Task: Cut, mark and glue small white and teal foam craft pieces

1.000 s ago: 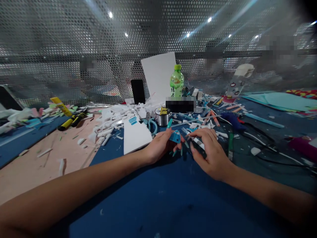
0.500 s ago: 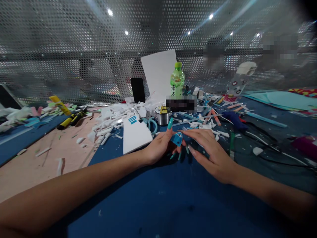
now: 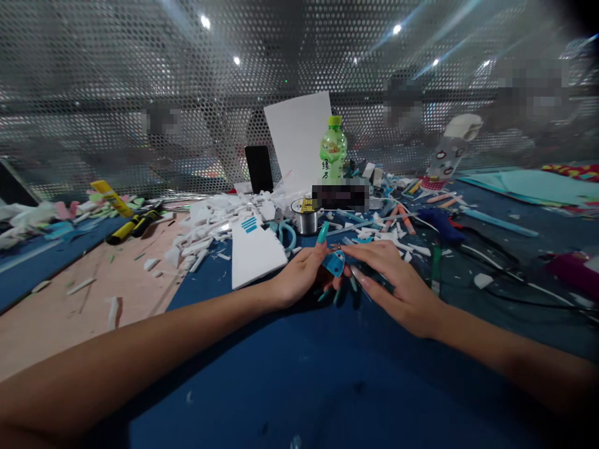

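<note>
My left hand [image 3: 304, 271] is closed on a small blue piece with dark spots and a rounded edge [image 3: 334, 263], pinched between thumb and fingers above the blue mat [image 3: 299, 374]. My right hand [image 3: 397, 284] comes in from the other side with its fingers stretched and apart. Its fingertips lie right beside the blue piece, along the upper and right edges; whether they touch it I cannot tell. Just beyond my left wrist rests a white foam board [image 3: 255, 255] with blue stripes. Light-blue scissor handles [image 3: 287, 237] and a wire spool [image 3: 306, 218] are behind it.
White foam scraps [image 3: 206, 227] are heaped across the back. A green drink bottle [image 3: 334, 153], a black phone [image 3: 259, 169] and a white sheet [image 3: 299, 137] stand there. At right lie a blue glue gun [image 3: 440, 224], cords and a tumbler [image 3: 452, 153]. Yellow-black markers [image 3: 133, 227] lie left.
My right hand has shifted slightly left, its fingertips closer to the blue piece. The piece has turned a little in my left hand, which stays in about the same place.
</note>
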### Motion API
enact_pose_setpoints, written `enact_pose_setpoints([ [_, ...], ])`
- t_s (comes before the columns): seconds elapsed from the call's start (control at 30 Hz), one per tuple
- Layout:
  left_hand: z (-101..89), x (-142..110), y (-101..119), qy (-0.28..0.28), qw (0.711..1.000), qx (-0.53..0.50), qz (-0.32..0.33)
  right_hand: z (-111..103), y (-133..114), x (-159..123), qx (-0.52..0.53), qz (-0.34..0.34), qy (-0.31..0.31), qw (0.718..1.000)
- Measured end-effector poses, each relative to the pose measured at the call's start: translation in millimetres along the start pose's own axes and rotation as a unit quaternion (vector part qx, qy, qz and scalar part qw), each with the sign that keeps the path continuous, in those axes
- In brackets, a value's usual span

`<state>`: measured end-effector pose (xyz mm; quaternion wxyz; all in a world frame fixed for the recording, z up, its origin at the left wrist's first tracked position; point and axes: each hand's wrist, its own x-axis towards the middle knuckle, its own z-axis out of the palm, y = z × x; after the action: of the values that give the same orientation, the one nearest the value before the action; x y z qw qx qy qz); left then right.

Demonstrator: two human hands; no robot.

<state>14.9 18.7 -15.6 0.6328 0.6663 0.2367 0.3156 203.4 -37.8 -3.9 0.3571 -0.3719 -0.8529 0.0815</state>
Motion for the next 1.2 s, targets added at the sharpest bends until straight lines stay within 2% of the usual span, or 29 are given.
enact_pose_setpoints([
  [0.1,0.1,-1,2,-0.002,1.000,0.004,-0.004,2,0,0,-0.010,-0.007,0.005,1.000],
  [0.2,-0.1,-2,6,0.058,0.998,0.034,-0.018,1,5,2,-0.039,0.004,0.044,0.998],
  [0.3,0.0,-4,10,0.151,0.981,0.112,-0.036,-4,19,6,-0.076,0.066,0.124,0.987],
  [0.33,0.6,-4,11,0.167,0.974,0.147,-0.041,-7,25,7,-0.088,0.095,0.146,0.981],
  [0.4,2.9,-6,13,0.161,0.956,0.241,-0.048,-10,35,8,-0.114,0.133,0.157,0.972],
  [0.47,6.3,-9,14,0.118,0.925,0.359,-0.041,-12,41,9,-0.133,0.155,0.116,0.972],
  [0.53,9.6,-10,15,0.081,0.876,0.475,-0.027,-11,41,9,-0.146,0.164,0.038,0.975],
  [0.6,11.3,-11,15,0.072,0.823,0.563,-0.021,-8,38,9,-0.158,0.165,-0.034,0.973],
  [0.67,11.1,-11,15,0.078,0.791,0.607,-0.024,-7,35,8,-0.166,0.165,-0.073,0.970],
  [0.87,10.7,-10,17,0.046,0.785,0.617,-0.021,-8,39,7,-0.169,0.177,-0.084,0.966],
  [1.03,17.6,-14,18,0.065,0.724,0.687,-0.028,-8,40,6,-0.186,0.180,-0.083,0.962],
  [1.1,18.4,-16,17,0.081,0.708,0.702,-0.022,-8,39,7,-0.192,0.181,-0.078,0.962],
  [1.2,17.1,-16,17,0.090,0.722,0.686,-0.016,-8,38,7,-0.187,0.182,-0.067,0.963],
])
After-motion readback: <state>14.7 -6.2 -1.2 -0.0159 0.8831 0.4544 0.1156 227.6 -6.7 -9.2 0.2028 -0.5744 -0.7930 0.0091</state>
